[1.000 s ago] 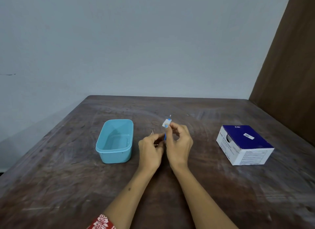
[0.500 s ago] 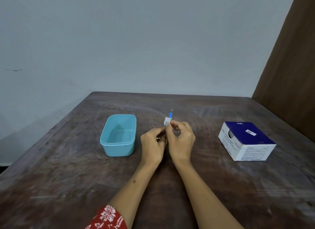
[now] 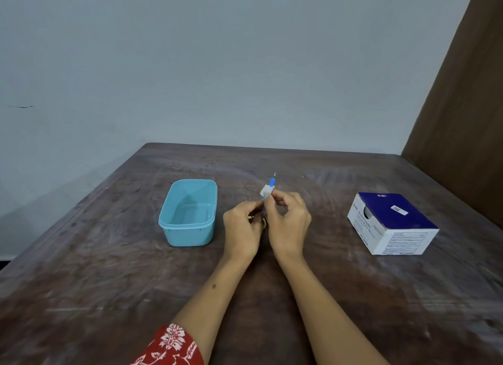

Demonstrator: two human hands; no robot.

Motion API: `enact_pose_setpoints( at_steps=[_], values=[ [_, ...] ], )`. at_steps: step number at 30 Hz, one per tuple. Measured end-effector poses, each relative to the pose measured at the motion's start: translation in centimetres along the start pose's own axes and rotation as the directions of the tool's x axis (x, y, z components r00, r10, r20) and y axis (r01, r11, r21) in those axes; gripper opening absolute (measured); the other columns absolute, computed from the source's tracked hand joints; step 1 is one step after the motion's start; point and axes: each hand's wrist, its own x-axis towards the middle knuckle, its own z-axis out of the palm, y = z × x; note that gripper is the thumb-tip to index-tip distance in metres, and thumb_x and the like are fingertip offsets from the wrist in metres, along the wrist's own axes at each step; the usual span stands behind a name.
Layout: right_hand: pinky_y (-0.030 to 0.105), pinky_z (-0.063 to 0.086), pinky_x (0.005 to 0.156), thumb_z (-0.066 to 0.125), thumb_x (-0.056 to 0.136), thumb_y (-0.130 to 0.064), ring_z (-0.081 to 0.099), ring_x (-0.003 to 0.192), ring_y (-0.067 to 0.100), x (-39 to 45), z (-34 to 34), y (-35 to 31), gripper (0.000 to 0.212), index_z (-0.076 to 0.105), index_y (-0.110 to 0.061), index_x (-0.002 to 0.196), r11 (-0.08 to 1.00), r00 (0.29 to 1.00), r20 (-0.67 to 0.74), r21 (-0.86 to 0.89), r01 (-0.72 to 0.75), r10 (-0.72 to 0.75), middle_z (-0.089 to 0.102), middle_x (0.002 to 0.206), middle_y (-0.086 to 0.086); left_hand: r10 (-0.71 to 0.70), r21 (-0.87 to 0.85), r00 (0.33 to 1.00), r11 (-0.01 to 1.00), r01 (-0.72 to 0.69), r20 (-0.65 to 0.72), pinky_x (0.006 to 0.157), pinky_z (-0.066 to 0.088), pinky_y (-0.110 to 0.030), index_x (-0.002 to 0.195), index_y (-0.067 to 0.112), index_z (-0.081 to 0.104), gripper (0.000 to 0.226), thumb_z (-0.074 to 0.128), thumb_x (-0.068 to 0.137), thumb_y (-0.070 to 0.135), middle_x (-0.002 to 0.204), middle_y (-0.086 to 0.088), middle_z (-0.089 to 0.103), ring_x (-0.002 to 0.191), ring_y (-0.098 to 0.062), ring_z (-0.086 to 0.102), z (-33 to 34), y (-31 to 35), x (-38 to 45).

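Both hands meet over the middle of a dark wooden table (image 3: 109, 277). My right hand (image 3: 288, 223) pinches a small white and blue item (image 3: 268, 189), a white piece with a blue stem and a thin tip pointing up. My left hand (image 3: 241, 226) has its fingers curled close against the right hand and seems to pinch the item's lower part; a dark yellowish bit shows between the hands. A light blue plastic tub (image 3: 187, 213) stands empty to the left of my hands.
A white cardboard box with a dark blue top (image 3: 392, 223) sits on the table at the right. A brown panel (image 3: 462, 119) rises at the far right. A pale wall stands behind the table.
The view has shifted slightly. My hands have stayed together around the small item, which now sticks up a little more upright above my right fingers.
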Motion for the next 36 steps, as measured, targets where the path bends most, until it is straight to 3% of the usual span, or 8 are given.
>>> enact_pose_setpoints(
  at_steps=[3,8,12,19,23,29,33,36],
  values=[
    [0.034,0.049,0.078,0.066,0.082,-0.011,0.062,0.085,0.021,0.27,-0.12,-0.13,0.010,0.072,-0.012,0.090,0.999,0.998,-0.065,0.033,0.015,-0.013,0.060,0.083,-0.003,-0.010,-0.012,0.999,1.000,0.010,0.038,0.078,0.055,-0.026,0.101,0.007,0.072,0.031,0.063,0.076,-0.009,0.091,-0.005,0.073,0.082,-0.012,0.068,0.05,0.03,-0.10],
    [0.024,0.046,0.076,0.071,0.077,-0.014,0.063,0.081,0.016,0.12,0.00,0.16,0.007,0.073,-0.014,0.084,1.000,1.000,-0.013,-0.004,-0.011,0.011,0.060,0.078,-0.009,0.021,0.033,1.000,0.999,-0.022,0.009,0.076,0.055,-0.028,0.099,0.010,0.073,0.034,0.062,0.074,-0.011,0.088,-0.003,0.074,0.079,-0.010,0.067,-0.03,-0.02,-0.06],
    [0.024,0.047,0.074,0.068,0.081,-0.016,0.063,0.081,0.015,0.37,-0.41,0.07,0.005,0.072,-0.014,0.084,0.998,0.994,-0.107,0.068,0.014,-0.007,0.059,0.079,-0.010,0.005,0.009,1.000,1.000,-0.006,0.024,0.077,0.056,-0.033,0.101,0.009,0.072,0.034,0.062,0.075,-0.011,0.089,-0.004,0.073,0.080,-0.013,0.067,0.09,0.00,-0.16],
    [0.029,0.051,0.075,0.069,0.079,-0.012,0.063,0.080,0.014,0.52,-0.31,0.13,0.006,0.073,-0.015,0.082,0.991,0.993,-0.098,0.121,-0.055,0.067,0.062,0.079,-0.008,0.047,0.072,0.999,0.996,-0.045,-0.026,0.070,0.051,-0.029,0.097,0.008,0.073,0.032,0.061,0.073,-0.012,0.080,-0.009,0.071,0.074,-0.019,0.066,0.05,0.01,-0.16],
    [0.020,0.048,0.073,0.068,0.081,-0.013,0.062,0.078,0.007,0.81,-0.42,0.11,0.007,0.073,-0.017,0.084,0.983,0.982,-0.178,0.180,-0.038,0.070,0.064,0.080,-0.007,0.059,0.080,0.998,0.995,-0.057,-0.013,0.070,0.051,-0.026,0.097,0.005,0.072,0.030,0.062,0.075,-0.012,0.080,-0.009,0.070,0.073,-0.017,0.065,0.04,0.23,-0.19],
    [0.013,0.045,0.070,0.070,0.080,-0.015,0.062,0.076,0.006,0.66,-0.33,0.33,0.005,0.073,-0.017,0.084,0.984,0.989,-0.127,0.169,-0.057,0.079,0.065,0.080,-0.005,0.061,0.097,0.998,0.994,-0.057,-0.035,0.068,0.049,-0.027,0.096,0.005,0.073,0.030,0.061,0.074,-0.012,0.079,-0.010,0.070,0.072,-0.018,0.063,-0.16,0.48,-0.22],
    [0.014,0.047,0.073,0.068,0.081,-0.013,0.061,0.077,0.002,0.97,-0.47,0.19,0.009,0.073,-0.019,0.085,0.973,0.977,-0.184,0.220,-0.066,0.108,0.064,0.081,-0.010,0.068,0.104,0.998,0.992,-0.066,-0.016,0.065,0.046,-0.013,0.096,0.005,0.072,0.030,0.061,0.075,-0.012,0.078,-0.007,0.069,0.070,-0.013,0.062,-0.16,0.50,-0.28],
    [0.017,0.048,0.072,0.071,0.080,-0.016,0.063,0.076,0.005,0.79,-0.48,0.40,0.005,0.074,-0.017,0.084,0.977,0.988,-0.115,0.195,-0.082,0.106,0.064,0.080,-0.008,0.070,0.103,0.997,0.993,-0.065,-0.038,0.066,0.047,-0.018,0.096,0.006,0.073,0.031,0.061,0.074,-0.012,0.078,-0.008,0.069,0.070,-0.015,0.062,-0.15,0.58,-0.22]
  ],
)
